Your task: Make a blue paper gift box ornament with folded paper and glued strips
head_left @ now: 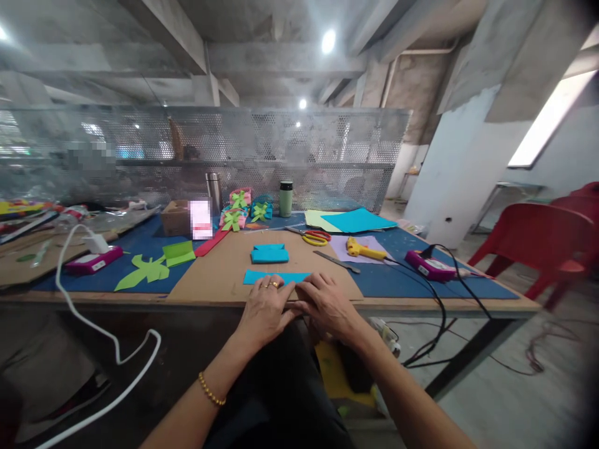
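Blue strip (pixel 255 276) up front: matt, flat, felt or thick ppr, can't tell. Folded blue piece (pixel 270 254), same matt look. Both on brown cardboard (pixel 210 268), matt, approx. smooth w/ faint creases. Scissors (pixel 317 237) now: plastic handles, metal blades. Glue gun (pixel 367 250), yellow plastic, smooth, slight sheen. Purple power block (pixel 429 265), shiny plastic. Tall flask (pixel 214 192), bare metal, glossy. Bracelet (pixel 211 390), polished gold-col. beads. Mesh panel (pixel 262 143), perforated metal, dull sheen. Overhead beam (pixel 163 28), rough matt concrete. Red chair (pixel 517 240), smooth plastic.

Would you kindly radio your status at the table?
Left hand and right hand at blue strip. Folded blue piece just beyond. Glue gun farther right.
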{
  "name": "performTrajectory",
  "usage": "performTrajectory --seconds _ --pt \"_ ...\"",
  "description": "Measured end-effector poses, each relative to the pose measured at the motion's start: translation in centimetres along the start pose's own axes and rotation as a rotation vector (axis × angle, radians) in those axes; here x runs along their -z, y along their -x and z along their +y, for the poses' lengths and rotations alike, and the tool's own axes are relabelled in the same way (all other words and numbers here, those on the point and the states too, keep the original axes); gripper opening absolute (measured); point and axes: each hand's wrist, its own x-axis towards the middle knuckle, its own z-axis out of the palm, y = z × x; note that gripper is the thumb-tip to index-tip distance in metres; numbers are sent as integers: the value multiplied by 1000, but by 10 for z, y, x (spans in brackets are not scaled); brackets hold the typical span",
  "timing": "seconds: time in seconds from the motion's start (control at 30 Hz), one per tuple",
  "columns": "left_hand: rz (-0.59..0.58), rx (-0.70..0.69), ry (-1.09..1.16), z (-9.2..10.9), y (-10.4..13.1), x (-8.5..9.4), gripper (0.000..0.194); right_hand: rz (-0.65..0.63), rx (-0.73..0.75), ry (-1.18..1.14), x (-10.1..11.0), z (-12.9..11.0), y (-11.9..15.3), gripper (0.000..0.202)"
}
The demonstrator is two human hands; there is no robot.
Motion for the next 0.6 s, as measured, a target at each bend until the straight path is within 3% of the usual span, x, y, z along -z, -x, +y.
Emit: performTrajectory --seconds 0.6 --pt "-18 31 -19 2 -2 0 36 8 -54 12 7 4 8 15"
